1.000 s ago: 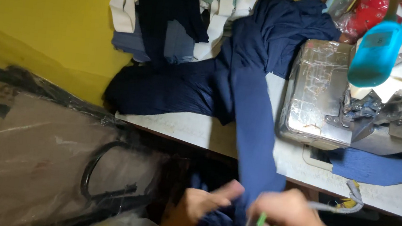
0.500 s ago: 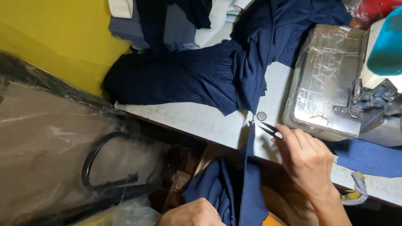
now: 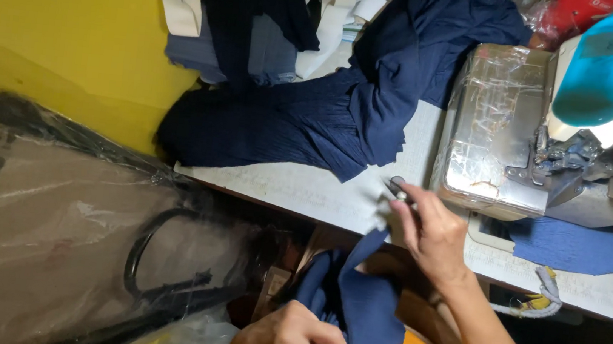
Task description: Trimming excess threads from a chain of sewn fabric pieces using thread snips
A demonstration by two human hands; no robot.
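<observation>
My left hand (image 3: 296, 342) grips a bunched piece of navy fabric (image 3: 356, 310) low in the view, over my lap. A narrow end of that fabric rises to the table edge, just under my right hand (image 3: 429, 234). My right hand is closed on small thread snips (image 3: 397, 188), whose tip rests on the white table (image 3: 297, 190) beside the sewing machine (image 3: 506, 147). A larger heap of navy fabric (image 3: 312, 119) lies on the table beyond the snips, apart from them.
A turquoise plastic container (image 3: 598, 66) sits on top of the machine. White and dark cloth pieces (image 3: 262, 16) pile up at the back against a yellow wall (image 3: 57, 17). A plastic-wrapped bag with a black handle (image 3: 87, 240) stands at the left. Blue cloth (image 3: 587, 247) lies under the machine.
My right hand rose from my lap to the table edge with the snips. The navy strip that hung from the heap now ends at the edge. My left hand dropped lower, gathering fabric.
</observation>
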